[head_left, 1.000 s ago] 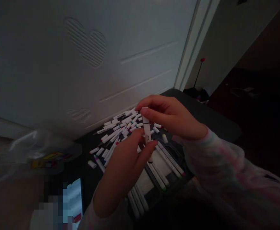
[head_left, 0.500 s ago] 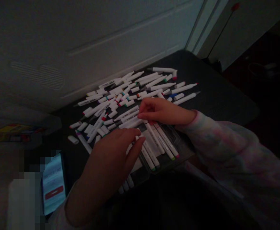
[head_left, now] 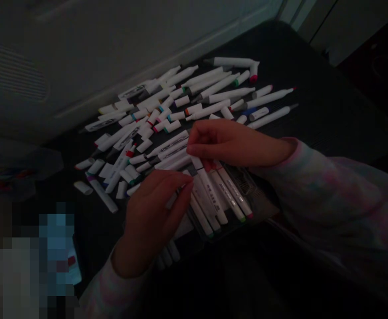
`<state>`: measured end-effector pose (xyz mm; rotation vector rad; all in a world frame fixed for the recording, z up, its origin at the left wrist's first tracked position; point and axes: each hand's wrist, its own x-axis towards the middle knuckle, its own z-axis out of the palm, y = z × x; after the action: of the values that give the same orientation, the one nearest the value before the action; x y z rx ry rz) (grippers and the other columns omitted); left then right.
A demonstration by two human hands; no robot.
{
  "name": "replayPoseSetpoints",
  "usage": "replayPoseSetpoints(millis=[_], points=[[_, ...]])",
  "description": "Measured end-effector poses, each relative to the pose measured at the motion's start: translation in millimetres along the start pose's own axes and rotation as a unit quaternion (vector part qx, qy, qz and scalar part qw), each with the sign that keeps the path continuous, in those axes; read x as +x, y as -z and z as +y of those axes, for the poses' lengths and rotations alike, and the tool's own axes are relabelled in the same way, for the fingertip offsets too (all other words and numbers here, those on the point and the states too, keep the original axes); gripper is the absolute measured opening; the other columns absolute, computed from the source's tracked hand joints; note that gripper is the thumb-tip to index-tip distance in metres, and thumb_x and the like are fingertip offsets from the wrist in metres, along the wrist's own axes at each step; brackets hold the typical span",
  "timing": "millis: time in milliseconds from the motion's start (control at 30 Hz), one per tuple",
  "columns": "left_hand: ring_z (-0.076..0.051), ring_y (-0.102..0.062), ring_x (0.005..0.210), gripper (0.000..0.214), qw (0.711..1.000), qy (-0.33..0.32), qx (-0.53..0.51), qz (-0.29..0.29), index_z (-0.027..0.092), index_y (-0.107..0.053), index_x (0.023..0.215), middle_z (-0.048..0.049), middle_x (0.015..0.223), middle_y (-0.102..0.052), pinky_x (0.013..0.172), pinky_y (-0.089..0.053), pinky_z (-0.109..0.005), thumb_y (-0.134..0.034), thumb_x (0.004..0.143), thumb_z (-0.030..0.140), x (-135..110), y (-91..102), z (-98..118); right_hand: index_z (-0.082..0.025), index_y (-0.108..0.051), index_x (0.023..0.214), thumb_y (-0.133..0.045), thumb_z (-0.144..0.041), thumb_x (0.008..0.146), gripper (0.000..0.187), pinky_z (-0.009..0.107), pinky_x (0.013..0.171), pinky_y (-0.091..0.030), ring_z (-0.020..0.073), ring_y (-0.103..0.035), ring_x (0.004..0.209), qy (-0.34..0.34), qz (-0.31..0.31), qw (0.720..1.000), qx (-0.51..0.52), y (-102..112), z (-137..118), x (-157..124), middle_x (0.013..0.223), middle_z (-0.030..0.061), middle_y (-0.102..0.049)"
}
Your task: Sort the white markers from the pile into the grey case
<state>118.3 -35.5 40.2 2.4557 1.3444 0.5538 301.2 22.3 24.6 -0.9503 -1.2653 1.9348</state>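
Observation:
My right hand [head_left: 220, 141] is closed in a pinch at the upper end of a white marker [head_left: 214, 197], which slants down over a clear plastic case [head_left: 263, 206]. My left hand [head_left: 157, 208] hovers just left of it, thumb and fingers pressed together; what they hold, if anything, is hidden. Inside the case, a green-ended marker [head_left: 202, 215] lies beside another on the left, and a pink-ended marker [head_left: 238, 195] beside a lime-ended one on the right. Uncapped markers [head_left: 174, 144] lie just beyond my hands.
Several loose white markers [head_left: 227, 95] and separate caps [head_left: 83, 188] are scattered over the dark table [head_left: 313, 79]. A pale panel [head_left: 114, 40] stands along the table's back. At lower left is a lit phone [head_left: 76, 266], partly pixelated. A clear container [head_left: 44, 168] sits at the left.
The view has shifted closer and lower. Both hands stay near the case, still pinched. The marker under my right fingertips now shows more of its upper end.

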Motion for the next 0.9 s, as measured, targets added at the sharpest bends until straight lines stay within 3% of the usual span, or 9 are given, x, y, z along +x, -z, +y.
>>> replayPoseSetpoints(millis=[300,533,767,833,900], points=[[-0.017,-0.058,0.084,0.014,0.999,-0.007,0.023,0.030,0.021,-0.060,0.089,-0.0029,0.089,-0.064,0.075,-0.044,-0.028,-0.052,0.078,0.017,-7.9,-7.2,-9.7,-0.012,-0.053,0.073,-0.048,-0.019,0.077,0.010,0.011,0.045,-0.029,-0.0008,-0.044,0.045,0.050,-0.005,0.990,-0.130,-0.6,-2.5,1.0,0.050,-0.0109,-0.046],[-0.014,-0.057,0.080,0.015,0.994,-0.102,0.023,0.015,0.018,-0.055,0.093,-0.0027,0.088,-0.061,0.070,-0.046,-0.026,-0.054,0.078,0.015,-6.6,-8.3,-8.9,-0.010,-0.051,0.080,-0.046,-0.025,0.080,0.016,0.012,0.049,-0.032,-0.0021,-0.044,0.049,0.046,-0.032,0.959,-0.278,0.0,-8.2,-1.5,0.053,-0.0114,-0.048],[-0.016,-0.058,0.080,0.016,0.992,-0.123,-0.006,-0.001,0.019,-0.056,0.092,-0.0023,0.088,-0.062,0.068,-0.048,-0.029,-0.054,0.077,0.013,-5.5,-10.1,-9.2,-0.010,-0.057,0.078,-0.051,-0.021,0.080,0.013,0.016,0.059,-0.035,0.0017,-0.047,0.060,0.097,-0.037,0.905,-0.412,4.1,-5.5,2.0,0.062,-0.0056,-0.054],[-0.016,-0.057,0.082,0.019,0.993,-0.116,-0.022,0.015,0.018,-0.057,0.093,-0.0032,0.089,-0.062,0.069,-0.047,-0.030,-0.053,0.076,0.010,-7.4,-7.6,-10.9,-0.010,-0.058,0.077,-0.051,-0.020,0.080,0.012,0.017,0.060,-0.035,0.0023,-0.047,0.060,0.091,-0.038,0.902,-0.420,3.9,-5.1,2.2,0.061,-0.0055,-0.053],[-0.015,-0.057,0.082,0.023,0.993,-0.072,-0.062,0.066,0.019,-0.058,0.094,-0.0027,0.089,-0.062,0.070,-0.047,-0.029,-0.052,0.075,0.007,-10.4,-4.3,-13.2,-0.011,-0.057,0.076,-0.052,-0.020,0.080,0.012,0.017,0.059,-0.035,0.0020,-0.046,0.057,0.077,-0.034,0.907,-0.412,3.6,-5.7,1.3,0.057,-0.0062,-0.051]])
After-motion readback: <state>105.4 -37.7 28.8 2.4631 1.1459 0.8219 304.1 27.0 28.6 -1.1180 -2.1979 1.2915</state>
